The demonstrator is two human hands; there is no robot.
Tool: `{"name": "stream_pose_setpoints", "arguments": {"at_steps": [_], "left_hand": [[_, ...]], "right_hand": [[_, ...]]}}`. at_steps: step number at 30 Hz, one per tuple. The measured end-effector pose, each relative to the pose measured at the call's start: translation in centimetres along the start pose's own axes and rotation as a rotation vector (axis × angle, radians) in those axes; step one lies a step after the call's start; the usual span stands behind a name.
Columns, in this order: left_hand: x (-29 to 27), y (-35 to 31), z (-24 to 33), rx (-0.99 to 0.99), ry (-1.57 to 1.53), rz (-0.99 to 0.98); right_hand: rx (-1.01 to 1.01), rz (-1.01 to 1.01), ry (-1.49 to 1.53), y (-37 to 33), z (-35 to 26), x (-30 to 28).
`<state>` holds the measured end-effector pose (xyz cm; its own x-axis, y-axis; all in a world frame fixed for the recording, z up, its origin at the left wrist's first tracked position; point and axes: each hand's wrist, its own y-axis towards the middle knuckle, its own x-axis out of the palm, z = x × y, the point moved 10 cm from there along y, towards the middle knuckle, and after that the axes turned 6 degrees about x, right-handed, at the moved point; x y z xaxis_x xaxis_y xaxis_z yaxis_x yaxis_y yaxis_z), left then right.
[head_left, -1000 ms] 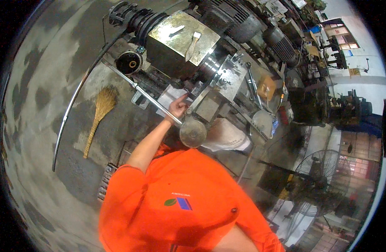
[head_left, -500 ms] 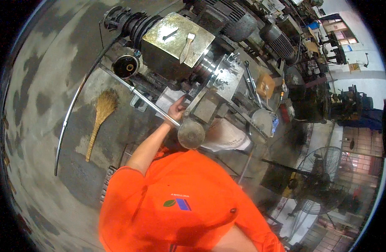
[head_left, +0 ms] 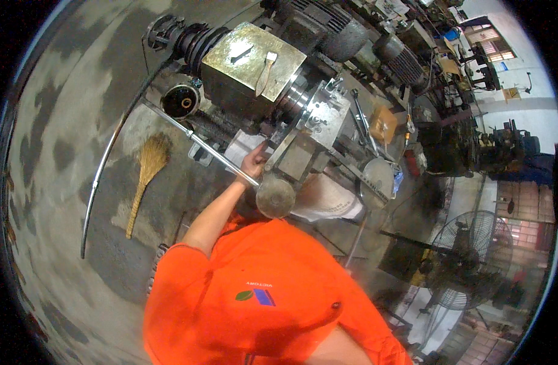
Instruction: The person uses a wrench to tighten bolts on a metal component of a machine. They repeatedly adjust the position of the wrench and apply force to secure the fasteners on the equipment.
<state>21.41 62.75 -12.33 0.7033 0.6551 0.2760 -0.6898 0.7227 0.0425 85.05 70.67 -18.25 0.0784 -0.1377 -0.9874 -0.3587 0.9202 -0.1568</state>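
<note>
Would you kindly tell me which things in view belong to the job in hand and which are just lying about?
Likely in use: metal machine, nearest the left hand; silver bar.
Seemingly lying about: straw broom; brush atop the machine.

The orange shirt [head_left: 230,261] bears one short printed word, upside down, above a green-and-blue logo [head_left: 254,296]. A yellow sign [head_left: 511,94] with a triangle hangs on the white wall [head_left: 537,115]. Print on the pale cloth [head_left: 324,196] is too small to read.
</note>
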Motion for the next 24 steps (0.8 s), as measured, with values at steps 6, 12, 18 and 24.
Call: {"name": "stream_pose_setpoints", "arguments": {"at_steps": [6, 12, 18, 24], "left_hand": [[0.8, -0.3, 1.0, -0.079, -0.055, -0.035], [-0.4, -0.3, -0.6, -0.145, -0.116, -0.040], [-0.9, -0.3, 0.5, -0.283, -0.276, 0.128], [-1.7, 0.5, -1.0, -0.332, -0.472, 0.279]], "right_hand": [[0.489, 0.207, 0.103, 0.0, 1.7, -3.4], [-0.218, 0.204, -0.088, -0.8, -1.9, -1.5], [-0.245, 0.127, -0.004, -1.0, -1.7, -1.9], [0.008, 0.153, 0.042, -0.8, 2.4, -1.1]]}}
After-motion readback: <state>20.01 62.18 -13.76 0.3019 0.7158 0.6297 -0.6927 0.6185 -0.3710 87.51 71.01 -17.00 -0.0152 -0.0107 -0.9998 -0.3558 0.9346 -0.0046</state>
